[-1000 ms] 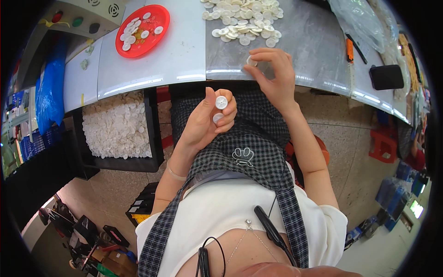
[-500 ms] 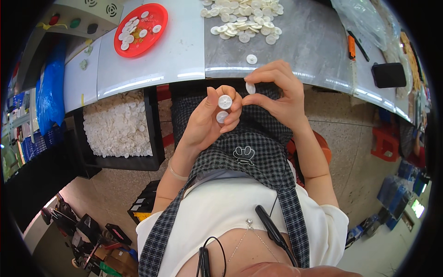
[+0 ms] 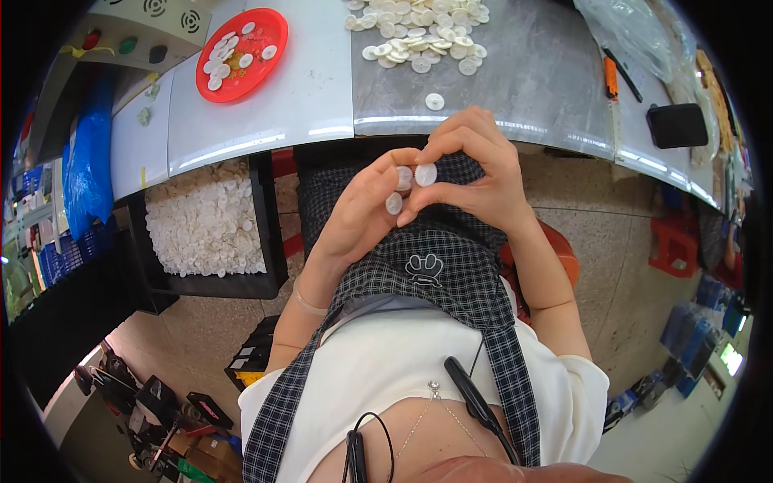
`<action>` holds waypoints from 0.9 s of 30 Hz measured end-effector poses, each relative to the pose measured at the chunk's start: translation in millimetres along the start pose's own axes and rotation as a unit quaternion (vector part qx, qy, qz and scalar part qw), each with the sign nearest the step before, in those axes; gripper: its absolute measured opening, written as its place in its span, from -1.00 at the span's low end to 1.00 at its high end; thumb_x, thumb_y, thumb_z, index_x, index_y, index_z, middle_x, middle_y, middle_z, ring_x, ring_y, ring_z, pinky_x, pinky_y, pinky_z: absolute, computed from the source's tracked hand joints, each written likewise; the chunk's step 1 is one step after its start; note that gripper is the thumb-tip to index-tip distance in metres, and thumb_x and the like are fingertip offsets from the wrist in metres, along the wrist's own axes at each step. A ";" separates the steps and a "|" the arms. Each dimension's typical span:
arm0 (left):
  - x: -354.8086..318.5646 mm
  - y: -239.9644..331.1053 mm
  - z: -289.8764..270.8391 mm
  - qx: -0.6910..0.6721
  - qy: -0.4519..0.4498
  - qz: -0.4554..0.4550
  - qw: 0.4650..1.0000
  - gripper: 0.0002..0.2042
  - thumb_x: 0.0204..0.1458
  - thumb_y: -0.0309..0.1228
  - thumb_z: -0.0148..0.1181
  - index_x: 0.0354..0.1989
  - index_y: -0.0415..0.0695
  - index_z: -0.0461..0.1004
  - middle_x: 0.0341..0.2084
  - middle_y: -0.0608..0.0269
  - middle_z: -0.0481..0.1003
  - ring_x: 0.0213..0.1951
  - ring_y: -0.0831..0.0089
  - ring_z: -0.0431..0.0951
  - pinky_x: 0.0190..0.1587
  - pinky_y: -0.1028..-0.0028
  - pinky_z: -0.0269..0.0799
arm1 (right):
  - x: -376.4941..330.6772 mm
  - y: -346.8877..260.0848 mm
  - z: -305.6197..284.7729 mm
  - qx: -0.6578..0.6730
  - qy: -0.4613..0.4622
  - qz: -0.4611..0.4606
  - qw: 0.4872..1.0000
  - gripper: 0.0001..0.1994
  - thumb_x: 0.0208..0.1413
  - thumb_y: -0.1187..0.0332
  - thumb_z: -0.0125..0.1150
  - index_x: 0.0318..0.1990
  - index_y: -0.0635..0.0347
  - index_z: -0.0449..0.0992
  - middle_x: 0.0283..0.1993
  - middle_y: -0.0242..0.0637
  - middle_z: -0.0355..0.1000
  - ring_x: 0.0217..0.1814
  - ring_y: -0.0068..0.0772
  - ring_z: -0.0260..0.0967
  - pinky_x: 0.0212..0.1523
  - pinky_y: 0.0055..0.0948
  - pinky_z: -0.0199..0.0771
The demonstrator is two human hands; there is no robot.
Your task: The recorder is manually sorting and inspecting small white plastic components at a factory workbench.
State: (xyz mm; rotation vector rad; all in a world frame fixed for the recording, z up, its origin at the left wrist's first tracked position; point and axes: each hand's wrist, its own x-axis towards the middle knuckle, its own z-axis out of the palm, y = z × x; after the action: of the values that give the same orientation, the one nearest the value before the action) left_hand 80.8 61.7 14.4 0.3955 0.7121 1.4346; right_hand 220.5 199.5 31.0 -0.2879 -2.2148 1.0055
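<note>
Above my lap, just off the table's near edge, my two hands meet. My left hand (image 3: pixel 359 211) is closed around two small white plastic gears, an upper gear (image 3: pixel 403 179) and a lower gear (image 3: pixel 394 203). Fingers and thumb of my right hand (image 3: pixel 487 173) curl round another white gear (image 3: pixel 425 175), its flat face toward me, close beside the left hand's upper one. A lone white gear (image 3: pixel 435 101) lies on the grey tabletop beyond my hands. Farther back spreads a heap of similar white gears (image 3: pixel 420 36).
A red plate (image 3: pixel 268 78) with several white gears stands at the back left. Below the table's left part, a black crate (image 3: pixel 275 241) is filled with small white pieces. To the right lie an orange cutter (image 3: pixel 610 78), a black phone-like device (image 3: pixel 678 126) and clear plastic bags (image 3: pixel 636 36).
My right hand has come left and turned its gear from edge-on to face-on, meeting the left hand. The left hand's gears have tilted. The view has shifted slightly.
</note>
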 end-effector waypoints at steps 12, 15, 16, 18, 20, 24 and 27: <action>-1.0 -9.3 -13.4 -0.035 -0.069 -0.011 0.997 -0.58 0.31 -0.14 -0.02 0.12 -0.27 0.35 -0.45 0.38 0.33 -0.47 0.68 0.20 -0.44 0.65 0.14 | -2.2 24.0 -4.1 -0.091 -0.010 0.025 0.995 -0.69 -0.03 0.31 0.39 -0.11 0.14 0.59 0.07 -0.32 0.49 0.10 -0.23 0.38 0.08 -0.31 0.33; -2.0 -9.6 -13.5 -0.018 -0.030 -0.009 0.999 -0.59 0.30 -0.16 0.00 0.11 -0.27 0.35 -0.45 0.38 0.33 -0.46 0.67 0.21 -0.43 0.66 0.14 | -11.8 30.2 -0.4 -0.168 -0.015 0.026 0.985 -0.68 -0.07 0.41 0.38 -0.08 0.12 0.59 0.14 -0.36 0.47 0.13 -0.28 0.39 0.07 -0.31 0.35; -2.3 -9.1 -14.0 -0.015 -0.034 -0.005 0.999 -0.59 0.30 -0.18 0.01 0.12 -0.27 0.34 -0.42 0.37 0.34 -0.44 0.67 0.22 -0.42 0.66 0.16 | -17.0 35.0 1.3 -0.184 -0.015 0.001 0.983 -0.69 -0.08 0.45 0.38 -0.10 0.13 0.59 0.09 -0.37 0.49 0.06 -0.29 0.41 0.01 -0.34 0.38; -2.0 -9.0 -13.1 -0.012 -0.038 -0.003 0.999 -0.60 0.30 -0.19 0.01 0.12 -0.27 0.34 -0.40 0.36 0.34 -0.43 0.66 0.23 -0.41 0.66 0.18 | -24.8 42.9 2.0 -0.200 -0.014 -0.024 0.979 -0.70 -0.09 0.48 0.38 -0.12 0.13 0.59 0.04 -0.38 0.52 -0.01 -0.30 0.44 -0.05 -0.38 0.41; -0.3 -9.1 -9.1 -0.033 -0.020 0.015 0.999 -0.67 0.28 -0.27 0.05 0.09 -0.24 0.34 -0.31 0.32 0.37 -0.35 0.64 0.32 -0.37 0.64 0.25 | -29.1 48.0 0.6 -0.183 0.020 -0.023 0.983 -0.74 -0.11 0.54 0.37 -0.19 0.15 0.58 -0.11 -0.39 0.55 -0.15 -0.34 0.45 -0.21 -0.42 0.45; 4.2 -8.2 -0.7 -0.020 0.019 0.012 1.000 -0.75 0.25 -0.33 0.08 0.01 -0.18 0.36 -0.21 0.28 0.40 -0.25 0.59 0.41 -0.33 0.62 0.32 | -23.7 48.9 3.8 -0.147 0.054 -0.017 0.988 -0.78 -0.13 0.55 0.38 -0.27 0.17 0.57 -0.22 -0.39 0.54 -0.25 -0.33 0.42 -0.30 -0.40 0.44; 8.7 -15.1 -9.7 -0.055 0.023 -0.004 0.998 -0.80 0.22 -0.35 0.10 -0.06 -0.14 0.37 -0.18 0.24 0.43 -0.20 0.55 0.45 -0.31 0.60 0.36 | -19.2 47.7 7.5 -0.161 0.080 -0.012 0.984 -0.80 -0.13 0.55 0.38 -0.30 0.17 0.56 -0.26 -0.37 0.54 -0.26 -0.33 0.42 -0.30 -0.41 0.43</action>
State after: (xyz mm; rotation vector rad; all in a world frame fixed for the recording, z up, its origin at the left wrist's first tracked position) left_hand 85.7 66.7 -4.3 0.2757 0.6677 1.4708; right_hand 226.3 218.8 -16.9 -0.4678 -2.2203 0.5852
